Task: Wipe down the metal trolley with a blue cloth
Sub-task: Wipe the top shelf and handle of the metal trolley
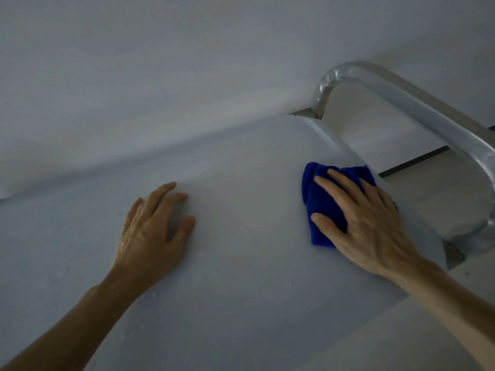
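Plainly the wiping is under way, though how much of the metal trolley [241,263] has been covered cannot be read from its top: the flat grey top looks matt and even, with a few small pale specks or droplets showing on the near part between the two forearms. My guess is that these specks mark ground not yet wiped, and that the near half, the left side and the tubular handle [417,103] at the right end are left to do.

The blue cloth [321,199] lies bunched on the trolley top close to its right edge, near the far right corner and just beside the handle. The right hand [372,223] lies flat on it, fingers straight and a little spread, thumb out to the side, pressing the cloth down rather than gripping it.

The left hand [152,231] rests palm down on the bare trolley top, well apart from the cloth, fingers relaxed and slightly splayed, holding nothing; it seems to steady the trolley
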`<state>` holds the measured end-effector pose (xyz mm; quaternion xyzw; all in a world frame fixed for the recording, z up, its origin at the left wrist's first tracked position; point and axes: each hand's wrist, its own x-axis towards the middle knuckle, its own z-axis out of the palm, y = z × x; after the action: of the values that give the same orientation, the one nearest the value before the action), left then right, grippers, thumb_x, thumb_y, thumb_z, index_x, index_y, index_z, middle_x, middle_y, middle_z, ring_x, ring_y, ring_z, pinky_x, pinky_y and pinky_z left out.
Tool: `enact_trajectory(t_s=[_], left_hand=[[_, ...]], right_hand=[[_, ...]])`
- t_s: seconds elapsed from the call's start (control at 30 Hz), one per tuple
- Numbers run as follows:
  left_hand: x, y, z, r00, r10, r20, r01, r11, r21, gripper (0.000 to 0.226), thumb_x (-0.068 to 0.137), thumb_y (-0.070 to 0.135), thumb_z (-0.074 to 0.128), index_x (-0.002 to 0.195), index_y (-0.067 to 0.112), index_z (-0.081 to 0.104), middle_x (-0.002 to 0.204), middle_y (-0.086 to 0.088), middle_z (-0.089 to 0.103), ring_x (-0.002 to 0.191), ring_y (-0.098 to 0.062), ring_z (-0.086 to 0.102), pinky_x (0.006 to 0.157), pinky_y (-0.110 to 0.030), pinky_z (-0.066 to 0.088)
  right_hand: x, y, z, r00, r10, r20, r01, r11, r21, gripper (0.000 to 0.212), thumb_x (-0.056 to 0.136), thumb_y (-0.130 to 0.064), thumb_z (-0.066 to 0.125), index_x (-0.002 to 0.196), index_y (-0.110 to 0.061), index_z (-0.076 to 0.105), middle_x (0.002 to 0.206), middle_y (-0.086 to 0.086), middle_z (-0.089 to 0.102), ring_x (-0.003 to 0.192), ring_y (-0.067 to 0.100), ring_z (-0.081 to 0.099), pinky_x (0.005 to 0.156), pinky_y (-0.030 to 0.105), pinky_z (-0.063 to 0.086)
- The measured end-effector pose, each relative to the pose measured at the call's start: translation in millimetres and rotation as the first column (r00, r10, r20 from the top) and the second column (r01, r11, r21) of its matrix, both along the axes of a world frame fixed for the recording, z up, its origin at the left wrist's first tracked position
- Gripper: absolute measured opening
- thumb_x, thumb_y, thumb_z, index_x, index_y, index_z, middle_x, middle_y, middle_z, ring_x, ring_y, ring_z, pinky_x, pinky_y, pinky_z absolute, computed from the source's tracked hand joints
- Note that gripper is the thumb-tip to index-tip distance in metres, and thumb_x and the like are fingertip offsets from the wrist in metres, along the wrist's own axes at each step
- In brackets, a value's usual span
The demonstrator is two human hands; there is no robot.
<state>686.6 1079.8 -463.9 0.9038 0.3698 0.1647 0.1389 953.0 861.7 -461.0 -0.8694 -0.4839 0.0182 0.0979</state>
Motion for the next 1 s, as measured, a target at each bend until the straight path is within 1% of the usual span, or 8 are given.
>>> enact_trajectory(t_s=[0.17, 0.3, 0.43, 0.53, 0.7, 0.83, 0.93, 1.0], left_hand=[[-56.4, 37.2, 5.3, 0.98, 0.183, -0.073, -0.177, 0.981, 0.081, 0.047, 0.094, 0.047, 0.044, 0.131, 0.02, 0.052, 0.147, -0.006, 0.043, 0.128, -0.035, 0.045, 0.108, -0.053, 0.031], [-85.4, 49.2, 0.6, 0.986, 0.132, -0.099, -0.13, 0.991, 0.027, 0.064, 0.088, 0.053, 0.032, 0.137, 0.017, 0.051, 0.148, -0.006, 0.044, 0.139, -0.029, 0.037, 0.113, -0.054, 0.025], [-88.2, 50.2, -4.7, 0.993, 0.106, -0.049, -0.106, 0.994, 0.009, 0.062, 0.089, 0.05, 0.031, 0.138, 0.017, 0.051, 0.149, -0.004, 0.043, 0.141, -0.025, 0.033, 0.116, -0.051, 0.02], [-89.5, 52.3, -6.2, 0.994, 0.11, -0.024, -0.11, 0.994, -0.025, 0.058, 0.091, 0.047, 0.033, 0.14, 0.02, 0.049, 0.151, -0.001, 0.04, 0.143, -0.018, 0.029, 0.119, -0.046, 0.015], [-91.2, 56.1, -6.2, 0.995, 0.099, -0.007, -0.099, 0.993, -0.068, 0.054, 0.091, 0.04, 0.039, 0.14, 0.022, 0.048, 0.152, 0.003, 0.037, 0.144, -0.012, 0.023, 0.121, -0.04, 0.009], [-92.0, 56.9, -6.1, 0.992, 0.119, 0.032, -0.115, 0.989, -0.093, 0.049, 0.092, 0.034, 0.039, 0.137, 0.02, 0.051, 0.149, 0.002, 0.042, 0.143, -0.012, 0.027, 0.121, -0.041, 0.012], [-91.3, 56.1, -7.1, 0.989, 0.13, 0.072, -0.125, 0.989, -0.079, 0.044, 0.093, 0.027, 0.039, 0.132, 0.016, 0.055, 0.146, -0.001, 0.048, 0.141, -0.015, 0.033, 0.119, -0.046, 0.018], [-91.0, 55.6, -7.5, 0.989, 0.137, 0.063, -0.133, 0.989, -0.067, 0.043, 0.094, 0.025, 0.037, 0.132, 0.015, 0.055, 0.146, -0.002, 0.048, 0.141, -0.015, 0.033, 0.119, -0.046, 0.019]], right_hand=[[-6.4, 17.5, 4.6, 0.987, -0.158, 0.008, 0.157, 0.987, 0.037, 0.083, 0.084, -0.074, 0.031, 0.154, -0.03, 0.022, 0.162, -0.001, 0.027, 0.142, 0.031, 0.033, 0.112, 0.053, 0.032], [-10.7, 45.6, 4.1, 0.954, -0.299, 0.011, 0.299, 0.954, 0.015, 0.085, 0.088, -0.075, 0.026, 0.153, -0.021, 0.025, 0.161, 0.005, 0.028, 0.143, 0.035, 0.029, 0.116, 0.054, 0.026], [-14.5, 102.8, -1.0, 0.921, -0.389, 0.006, 0.389, 0.921, 0.018, 0.078, 0.093, -0.068, 0.028, 0.154, -0.019, 0.024, 0.163, 0.006, 0.024, 0.146, 0.039, 0.023, 0.119, 0.055, 0.017], [-25.0, 161.8, -2.3, 0.921, -0.39, -0.028, 0.39, 0.92, 0.03, 0.075, 0.096, -0.064, 0.028, 0.155, -0.018, 0.023, 0.164, 0.005, 0.02, 0.146, 0.04, 0.02, 0.12, 0.055, 0.013], [-90.6, 250.2, 0.0, 0.978, -0.207, 0.01, 0.206, 0.976, 0.077, 0.064, 0.097, -0.054, 0.04, 0.149, -0.017, 0.036, 0.159, 0.005, 0.032, 0.14, 0.039, 0.031, 0.114, 0.051, 0.022], [-146.8, 275.6, -1.9, 1.0, -0.003, 0.024, 0.001, 0.993, 0.117, 0.057, 0.096, -0.05, 0.042, 0.143, -0.017, 0.044, 0.151, 0.003, 0.041, 0.138, 0.036, 0.035, 0.114, 0.05, 0.023], [-153.6, 269.5, -2.1, 0.979, 0.201, 0.033, -0.203, 0.973, 0.113, 0.055, 0.097, -0.05, 0.04, 0.145, -0.023, 0.043, 0.154, -0.005, 0.037, 0.138, 0.031, 0.035, 0.116, 0.047, 0.022], [-158.1, 259.6, -1.0, 0.93, 0.366, 0.018, -0.366, 0.925, 0.106, 0.054, 0.098, -0.05, 0.04, 0.146, -0.026, 0.042, 0.156, -0.009, 0.035, 0.141, 0.029, 0.032, 0.117, 0.048, 0.021]])
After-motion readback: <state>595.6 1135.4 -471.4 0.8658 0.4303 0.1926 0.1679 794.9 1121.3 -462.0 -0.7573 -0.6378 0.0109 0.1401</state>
